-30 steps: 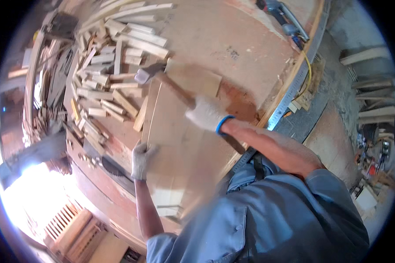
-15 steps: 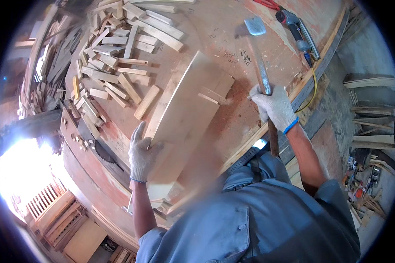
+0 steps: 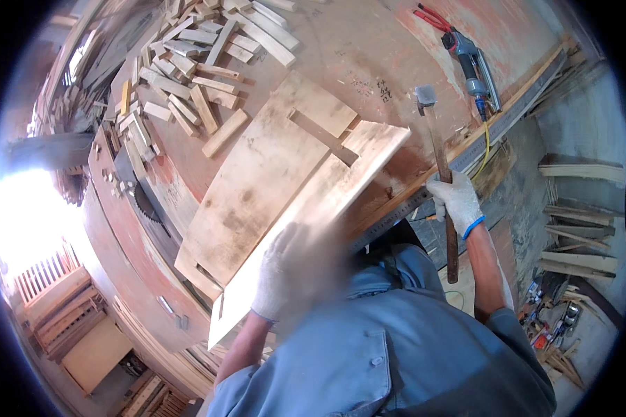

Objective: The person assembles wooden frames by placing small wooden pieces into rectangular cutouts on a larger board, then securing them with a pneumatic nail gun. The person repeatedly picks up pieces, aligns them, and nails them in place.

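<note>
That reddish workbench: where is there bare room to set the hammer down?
The reddish workbench is bare between the pale wooden panel, the heap of short wood offcuts and the grey power tool. The offcut side is crowded.

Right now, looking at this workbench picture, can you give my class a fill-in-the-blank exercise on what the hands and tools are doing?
1. The right hand grips a ____ by its wooden handle.
2. The left hand, in a white ____, lifts the board.
3. A round saw ____ sticks up from the bench near the wood offcuts.
4. The nail gun lies at the bench's far ____ side.

Missing: hammer; glove; blade; right
</note>
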A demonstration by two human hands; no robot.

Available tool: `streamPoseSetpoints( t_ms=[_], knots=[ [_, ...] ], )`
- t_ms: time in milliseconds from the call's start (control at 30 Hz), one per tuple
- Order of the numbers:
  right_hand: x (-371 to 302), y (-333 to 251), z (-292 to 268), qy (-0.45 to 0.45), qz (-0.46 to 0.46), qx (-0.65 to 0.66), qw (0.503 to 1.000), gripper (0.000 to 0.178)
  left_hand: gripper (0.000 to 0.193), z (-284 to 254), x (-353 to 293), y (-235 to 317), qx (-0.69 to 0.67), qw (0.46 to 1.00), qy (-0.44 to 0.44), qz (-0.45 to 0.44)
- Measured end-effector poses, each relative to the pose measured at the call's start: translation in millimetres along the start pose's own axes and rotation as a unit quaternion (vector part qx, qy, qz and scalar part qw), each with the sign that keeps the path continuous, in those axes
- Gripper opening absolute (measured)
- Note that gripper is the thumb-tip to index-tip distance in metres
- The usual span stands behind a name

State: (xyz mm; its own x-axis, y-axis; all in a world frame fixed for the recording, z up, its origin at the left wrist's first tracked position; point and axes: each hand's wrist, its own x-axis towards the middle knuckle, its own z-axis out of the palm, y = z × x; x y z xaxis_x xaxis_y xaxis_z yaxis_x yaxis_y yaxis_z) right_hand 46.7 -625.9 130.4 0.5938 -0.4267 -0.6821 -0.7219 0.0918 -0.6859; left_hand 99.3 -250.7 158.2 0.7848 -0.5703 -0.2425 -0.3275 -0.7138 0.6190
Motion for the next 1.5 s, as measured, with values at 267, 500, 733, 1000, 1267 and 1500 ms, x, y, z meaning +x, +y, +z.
streamPoseSetpoints(
  t_ms=[267, 500, 733, 1000, 1267, 1500],
  knots=[
    [16, -16, -32, -0.032, -0.048, -0.088, 0.994, 0.020, 0.063, 63, -6, 49, 0.107, 0.992, -0.064, 0.003],
    [70, -58, -23, -0.077, -0.147, -0.150, 0.975, 0.018, 0.058, 88, 52, -46, 0.126, 0.966, 0.208, -0.084],
    [162, -83, 18, -0.129, -0.204, -0.264, 0.934, 0.019, 0.049, 120, 127, -101, 0.207, 0.908, 0.316, -0.181],
    [193, -116, 58, -0.125, -0.277, -0.401, 0.864, 0.035, 0.051, 118, 126, -104, 0.224, 0.913, 0.237, -0.244],
    [209, -124, 48, 0.023, -0.392, -0.629, 0.671, 0.028, 0.050, 112, 127, -99, 0.193, 0.913, 0.301, -0.194],
    [209, -105, 57, 0.034, -0.398, -0.623, 0.672, 0.021, 0.053, 115, 129, -102, 0.182, 0.917, 0.292, -0.201]
  ],
)
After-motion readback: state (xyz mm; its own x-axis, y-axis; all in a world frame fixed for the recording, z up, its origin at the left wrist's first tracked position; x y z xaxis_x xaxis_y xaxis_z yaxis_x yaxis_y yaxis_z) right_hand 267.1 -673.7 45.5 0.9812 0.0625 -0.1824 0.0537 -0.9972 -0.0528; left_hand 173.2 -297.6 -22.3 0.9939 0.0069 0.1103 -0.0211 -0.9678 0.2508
